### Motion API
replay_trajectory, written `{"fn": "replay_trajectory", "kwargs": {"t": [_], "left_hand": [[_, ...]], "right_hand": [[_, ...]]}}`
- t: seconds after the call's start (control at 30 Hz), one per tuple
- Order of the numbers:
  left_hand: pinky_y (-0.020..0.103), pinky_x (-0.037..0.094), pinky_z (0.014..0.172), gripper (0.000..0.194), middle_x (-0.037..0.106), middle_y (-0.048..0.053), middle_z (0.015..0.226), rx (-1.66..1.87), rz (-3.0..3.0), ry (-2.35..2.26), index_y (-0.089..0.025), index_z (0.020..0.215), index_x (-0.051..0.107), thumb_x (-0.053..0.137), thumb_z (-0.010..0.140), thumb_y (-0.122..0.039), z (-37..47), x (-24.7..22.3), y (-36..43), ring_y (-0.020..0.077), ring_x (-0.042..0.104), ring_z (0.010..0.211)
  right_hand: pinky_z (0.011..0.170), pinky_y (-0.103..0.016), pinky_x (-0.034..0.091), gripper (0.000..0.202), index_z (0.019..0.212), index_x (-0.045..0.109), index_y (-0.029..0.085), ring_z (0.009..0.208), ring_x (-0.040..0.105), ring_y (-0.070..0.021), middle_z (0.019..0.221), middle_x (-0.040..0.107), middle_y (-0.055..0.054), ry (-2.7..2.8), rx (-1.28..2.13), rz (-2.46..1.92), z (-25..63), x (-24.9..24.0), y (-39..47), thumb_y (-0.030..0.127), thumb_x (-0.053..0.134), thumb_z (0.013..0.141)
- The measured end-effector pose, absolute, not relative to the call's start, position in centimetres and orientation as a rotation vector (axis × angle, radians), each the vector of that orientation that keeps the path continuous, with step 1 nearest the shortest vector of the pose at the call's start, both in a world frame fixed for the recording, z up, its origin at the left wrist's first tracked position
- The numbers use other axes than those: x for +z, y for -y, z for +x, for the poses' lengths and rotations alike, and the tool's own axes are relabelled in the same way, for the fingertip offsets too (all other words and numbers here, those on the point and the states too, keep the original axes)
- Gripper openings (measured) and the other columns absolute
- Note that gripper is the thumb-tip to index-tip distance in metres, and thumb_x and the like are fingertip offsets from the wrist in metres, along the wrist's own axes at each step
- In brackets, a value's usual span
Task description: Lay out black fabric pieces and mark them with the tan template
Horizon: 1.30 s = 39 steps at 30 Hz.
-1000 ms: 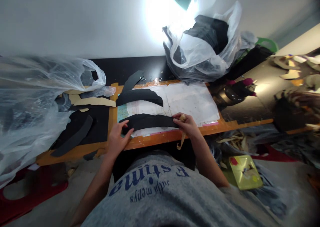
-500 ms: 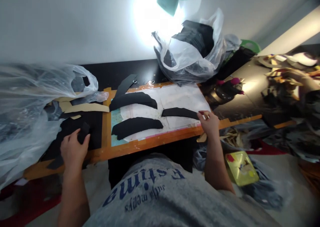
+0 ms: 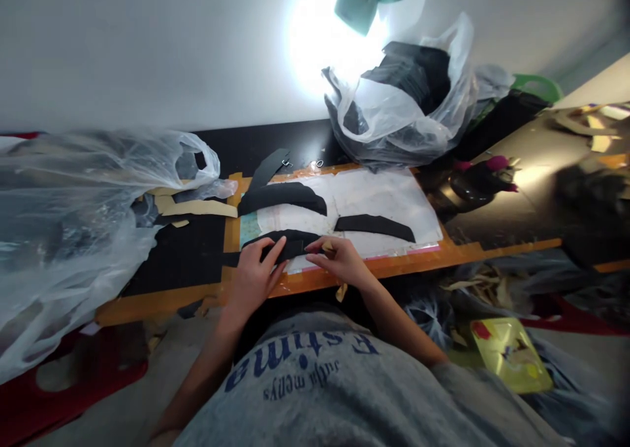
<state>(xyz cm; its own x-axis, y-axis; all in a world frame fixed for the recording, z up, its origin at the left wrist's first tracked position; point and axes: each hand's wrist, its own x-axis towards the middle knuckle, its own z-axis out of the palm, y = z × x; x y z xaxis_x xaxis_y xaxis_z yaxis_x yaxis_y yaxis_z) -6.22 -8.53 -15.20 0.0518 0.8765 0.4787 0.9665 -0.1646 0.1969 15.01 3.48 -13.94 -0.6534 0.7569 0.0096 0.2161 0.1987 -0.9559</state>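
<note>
My left hand (image 3: 253, 266) is closed on a flat black strip (image 3: 294, 249), pressing it over the near black curved piece (image 3: 275, 235). At the strip's right end are the thumb and forefinger of my right hand (image 3: 344, 261). A narrow tan strip (image 3: 341, 293) is tucked in that same hand, showing above and below it. Two other black curved pieces lie flat: one at the far side (image 3: 283, 197), one to the right (image 3: 377, 225). A dark grey piece (image 3: 266, 169) lies behind them. My fingers partly cover the near piece.
A clear plastic bag (image 3: 73, 197) spreads over the left side, beside tan strips (image 3: 201, 208). Another plastic bag (image 3: 403, 122) holds black pieces at the back. Small metal rings (image 3: 319, 163) lie near the board's far edge. A dark bottle-like object (image 3: 475, 188) stands right; a yellow tray (image 3: 512, 355) sits below.
My left hand has brought the black strip rightward from the left side onto the near curved piece. My right hand has let go of the right piece and moved left to the strip.
</note>
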Motion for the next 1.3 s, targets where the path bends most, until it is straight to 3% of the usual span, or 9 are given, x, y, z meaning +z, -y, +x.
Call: {"fn": "replay_trajectory", "kwargs": {"t": [0.3, 0.43, 0.57, 0.67, 0.83, 1.03, 1.17, 1.23, 1.3], "left_hand": [[0.044, 0.056, 0.098, 0.061, 0.061, 0.015, 0.124, -0.929, -2.268, 1.835, -0.024, 0.155, 0.044, 0.065, 0.098, -0.029, -5.3, -14.2, 8.1, 0.0285, 0.062, 0.114], [0.049, 0.050, 0.111, 0.067, 0.063, 0.011, 0.131, -1.065, -2.234, 1.704, -0.031, 0.158, 0.039, 0.060, 0.097, -0.013, -4.8, -13.7, 8.1, 0.0290, 0.057, 0.130], [0.040, 0.056, 0.106, 0.068, 0.050, 0.012, 0.144, -1.102, -2.125, 1.681, -0.036, 0.154, 0.045, 0.061, 0.095, -0.007, -3.7, -13.3, 8.1, 0.0240, 0.063, 0.123], [0.035, 0.059, 0.100, 0.062, 0.049, 0.012, 0.143, -1.219, -2.183, 1.649, -0.032, 0.150, 0.049, 0.061, 0.095, -0.007, -3.2, -12.5, 7.8, 0.0195, 0.067, 0.113], [0.030, 0.061, 0.088, 0.035, 0.068, 0.009, 0.116, -1.385, -2.496, 1.430, -0.023, 0.131, 0.063, 0.057, 0.098, -0.010, -3.2, -11.0, 7.1, 0.0169, 0.069, 0.102], [0.031, 0.058, 0.091, 0.015, 0.065, 0.008, 0.116, -1.392, -2.238, 1.608, -0.022, 0.105, 0.070, 0.067, 0.094, -0.012, -4.5, -11.7, 7.9, 0.0178, 0.067, 0.108], [0.035, 0.053, 0.095, 0.014, 0.070, 0.004, 0.102, -1.394, -2.194, 1.881, -0.021, 0.099, 0.066, 0.065, 0.093, -0.009, -6.7, -13.1, 9.2, 0.0188, 0.066, 0.105], [0.035, 0.051, 0.092, 0.010, 0.070, 0.002, 0.093, -1.387, -2.205, 2.067, -0.022, 0.094, 0.064, 0.063, 0.094, -0.012, -7.6, -13.7, 10.0, 0.0190, 0.065, 0.099], [0.033, 0.049, 0.086, 0.006, 0.068, 0.003, 0.091, -1.343, -2.199, 2.244, -0.022, 0.091, 0.062, 0.062, 0.094, -0.017, -8.0, -14.2, 10.8, 0.0192, 0.064, 0.094]], "right_hand": [[0.054, -0.027, 0.027, 0.036, 0.081, 0.066, 0.017, 0.055, 0.035, -0.0096, 0.062, 0.048, 0.004, 1.863, 1.619, -0.829, 15.0, -13.9, -3.2, 0.052, 0.073, 0.086], [0.054, -0.027, 0.026, 0.040, 0.076, 0.061, 0.018, 0.055, 0.033, -0.0098, 0.059, 0.040, 0.005, 1.801, 1.702, -0.802, 15.6, -13.0, -3.4, 0.054, 0.075, 0.085], [0.052, -0.027, 0.024, 0.043, 0.073, 0.058, 0.019, 0.053, 0.032, -0.0092, 0.058, 0.041, 0.005, 1.747, 1.789, -0.737, 15.9, -12.1, -3.4, 0.056, 0.076, 0.084], [0.050, -0.027, 0.022, 0.041, 0.071, 0.058, 0.019, 0.052, 0.031, -0.0086, 0.057, 0.041, 0.005, 1.720, 1.861, -0.698, 15.8, -11.7, -3.1, 0.053, 0.076, 0.086], [0.049, -0.024, 0.024, 0.042, 0.068, 0.058, 0.018, 0.052, 0.034, -0.0075, 0.058, 0.043, 0.005, 1.608, 2.032, -0.606, 15.5, -11.9, -2.3, 0.048, 0.086, 0.077], [0.035, -0.021, 0.022, 0.041, 0.077, 0.061, 0.021, 0.039, 0.029, -0.0058, 0.054, 0.044, 0.008, 1.044, 2.193, -0.827, 15.5, -14.4, -2.8, 0.054, 0.084, 0.073], [0.049, -0.024, 0.051, 0.037, 0.082, 0.062, 0.022, 0.056, 0.057, -0.0121, 0.073, 0.064, 0.001, 0.600, 1.892, -0.981, 18.0, -16.3, -6.2, 0.051, 0.082, 0.072], [0.054, -0.026, 0.056, 0.038, 0.075, 0.054, 0.023, 0.058, 0.058, -0.0125, 0.069, 0.061, 0.002, 0.541, 1.832, -0.971, 20.6, -16.9, -8.2, 0.049, 0.083, 0.072], [0.045, -0.020, 0.048, 0.046, 0.069, 0.043, 0.024, 0.046, 0.045, -0.0080, 0.056, 0.044, 0.008, 0.606, 1.763, -0.957, 23.5, -17.3, -9.8, 0.047, 0.082, 0.077]]}}
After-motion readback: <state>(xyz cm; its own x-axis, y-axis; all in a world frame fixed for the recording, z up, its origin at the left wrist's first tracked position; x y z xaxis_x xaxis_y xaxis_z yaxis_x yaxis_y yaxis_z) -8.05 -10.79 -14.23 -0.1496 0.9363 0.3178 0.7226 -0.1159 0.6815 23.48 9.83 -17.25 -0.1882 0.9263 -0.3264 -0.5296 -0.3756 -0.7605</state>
